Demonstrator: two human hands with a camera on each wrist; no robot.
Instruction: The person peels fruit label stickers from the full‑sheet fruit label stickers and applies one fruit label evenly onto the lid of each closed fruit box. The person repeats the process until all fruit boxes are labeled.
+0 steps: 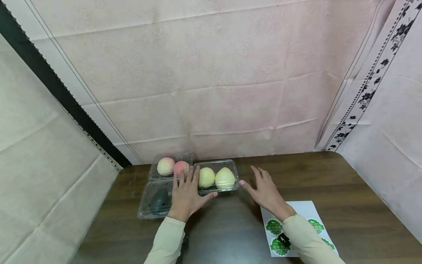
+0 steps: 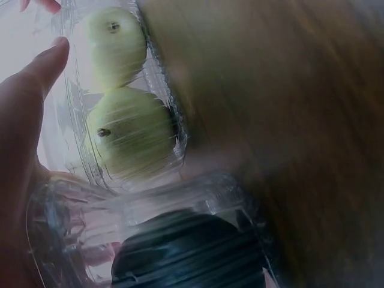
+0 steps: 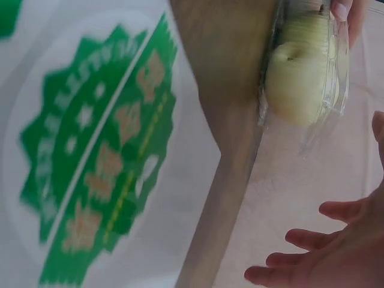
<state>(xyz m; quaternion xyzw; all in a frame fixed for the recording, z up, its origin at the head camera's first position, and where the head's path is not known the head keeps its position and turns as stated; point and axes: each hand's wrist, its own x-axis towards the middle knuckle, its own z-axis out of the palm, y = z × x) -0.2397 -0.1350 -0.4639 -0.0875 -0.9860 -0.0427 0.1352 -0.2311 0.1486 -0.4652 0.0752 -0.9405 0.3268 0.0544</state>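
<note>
Two pale yellow-green pears sit in a clear plastic box near the table's back edge. My left hand reaches over the box's left end, its fingers extended and thumb spread along the front. Beside that hand, another clear box has a dark rounded fruit in it. Pinkish peaches lie in clear plastic behind, partly covered by my left fingertips. To the right of the pear box my right hand hovers with spread fingers, apart from the box in the right wrist view.
A white sheet of round green stickers lies under my right forearm. The brown wooden table ends at a pale cloth backdrop, with more cloth on both sides.
</note>
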